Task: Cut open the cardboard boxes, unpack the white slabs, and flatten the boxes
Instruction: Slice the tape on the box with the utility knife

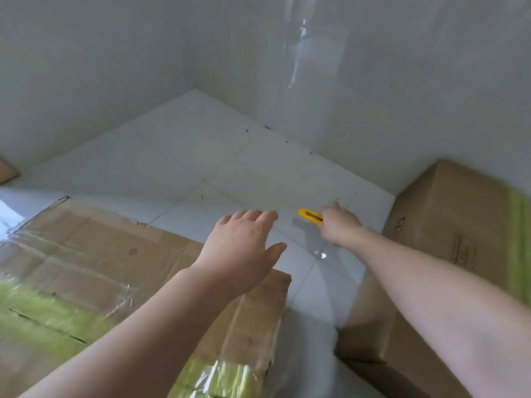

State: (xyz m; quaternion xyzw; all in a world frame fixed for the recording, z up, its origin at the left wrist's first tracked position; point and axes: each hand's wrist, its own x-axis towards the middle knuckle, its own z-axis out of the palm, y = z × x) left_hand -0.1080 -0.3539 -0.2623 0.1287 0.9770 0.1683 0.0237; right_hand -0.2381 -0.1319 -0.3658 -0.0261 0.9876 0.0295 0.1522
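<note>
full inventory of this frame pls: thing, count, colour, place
cardboard box on the left: 1, brown with clear and green tape, lower left, sealed
cardboard box on the right: 1, brown with green tape on its right side, at the right edge
cardboard piece: 1, brown, far left edge, mostly cut off
utility knife: 1, yellow, held above the floor, centre right
tiled floor: white, between the boxes
walls: white, meeting in a corner behind
left hand: fingers straight, above the left box's far corner
right hand: grips the utility knife
</note>
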